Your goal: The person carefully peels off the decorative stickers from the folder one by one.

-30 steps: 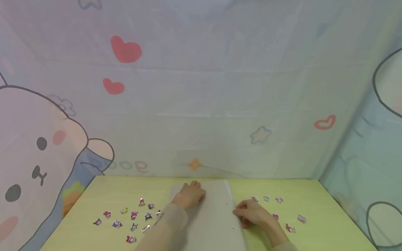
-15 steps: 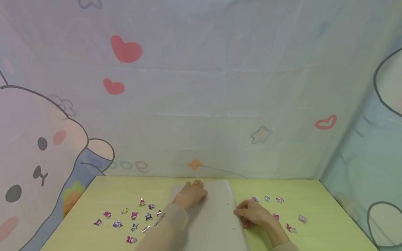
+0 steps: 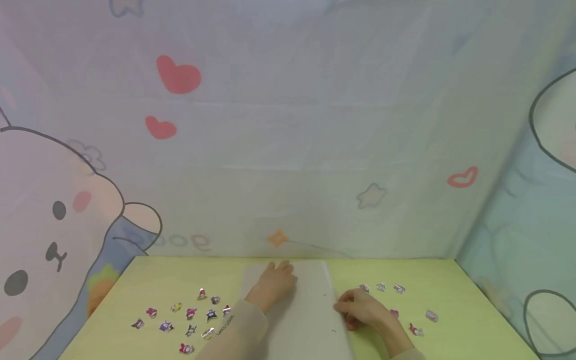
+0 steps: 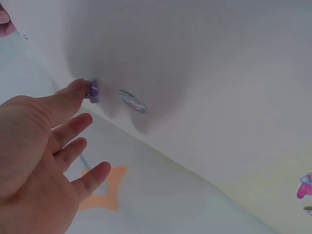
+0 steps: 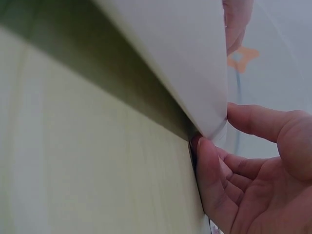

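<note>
A white paper pad point(image 3: 308, 320) with two small round spots along its right side lies on the table between the hands. Over the pad's far part, my left hand point(image 3: 273, 284) pinches a small purple sticker point(image 4: 92, 91) at the thumb tip; the index finger is hidden, and the other fingers are spread. Close by on the white surface is a blue-white oval sticker point(image 4: 132, 101). At the pad's right edge, my right hand point(image 3: 360, 307) grips the edge, thumb above and a finger underneath. In the right wrist view the pad's edge point(image 5: 187, 78) stands slightly lifted off the table.
Several shiny cartoon stickers point(image 3: 191, 313) lie scattered on the yellow table point(image 3: 135, 280) left of the pad. More stickers point(image 3: 432, 316) lie to the right, beyond my right hand. A printed cloth point(image 3: 288, 150) hangs behind the table.
The left hand has shifted slightly over the pad, and its fingers look a little more spread. The right hand stays at the pad's edge. The head view has tilted slightly.
</note>
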Action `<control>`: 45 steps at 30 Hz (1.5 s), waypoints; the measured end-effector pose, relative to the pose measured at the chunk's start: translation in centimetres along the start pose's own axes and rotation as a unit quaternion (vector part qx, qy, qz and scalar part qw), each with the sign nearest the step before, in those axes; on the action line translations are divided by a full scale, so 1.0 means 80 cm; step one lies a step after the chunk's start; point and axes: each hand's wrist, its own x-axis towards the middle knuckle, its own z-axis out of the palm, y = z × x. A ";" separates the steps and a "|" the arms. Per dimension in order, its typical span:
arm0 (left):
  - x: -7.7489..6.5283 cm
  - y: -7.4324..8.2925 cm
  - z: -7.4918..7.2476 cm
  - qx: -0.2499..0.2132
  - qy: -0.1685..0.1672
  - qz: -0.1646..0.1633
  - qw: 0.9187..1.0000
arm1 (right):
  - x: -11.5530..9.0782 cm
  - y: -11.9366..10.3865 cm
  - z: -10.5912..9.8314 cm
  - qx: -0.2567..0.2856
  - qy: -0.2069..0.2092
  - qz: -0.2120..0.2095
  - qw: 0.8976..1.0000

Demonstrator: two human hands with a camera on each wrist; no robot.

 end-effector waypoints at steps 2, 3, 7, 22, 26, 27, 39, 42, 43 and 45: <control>0.001 0.002 0.000 0.010 0.021 0.008 1.000 | 0.002 0.002 -0.001 -0.002 0.004 0.002 1.000; 0.001 0.004 0.000 0.013 0.030 0.012 0.999 | 0.003 0.002 -0.001 -0.004 0.006 0.003 1.000; 0.002 0.011 -0.014 0.021 0.035 0.018 0.999 | 0.006 0.002 -0.002 -0.005 0.009 0.001 1.000; -0.094 -0.028 -0.051 -0.021 0.069 0.001 0.997 | 0.003 -0.002 -0.008 -0.006 0.001 -0.015 1.000; -0.131 -0.052 -0.051 -0.087 0.059 -0.004 0.994 | 0.001 -0.002 -0.010 -0.008 0.001 -0.012 1.000; -0.140 -0.058 -0.049 -0.106 0.060 -0.004 0.993 | 0.000 -0.002 -0.010 -0.008 0.002 -0.010 1.000; -0.241 -0.126 -0.011 -0.232 0.051 -0.050 0.970 | -0.001 -0.002 -0.012 -0.002 0.008 -0.008 1.000; -0.262 -0.139 -0.001 -0.247 0.047 -0.060 0.966 | -0.001 -0.002 -0.012 -0.003 0.007 -0.010 1.000; -0.269 -0.143 0.001 -0.251 0.047 -0.062 0.965 | 0.000 -0.002 -0.012 -0.002 0.006 -0.011 1.000; -0.280 -0.150 0.007 -0.259 0.046 -0.063 0.963 | 0.000 -0.001 -0.012 -0.002 0.004 -0.013 1.000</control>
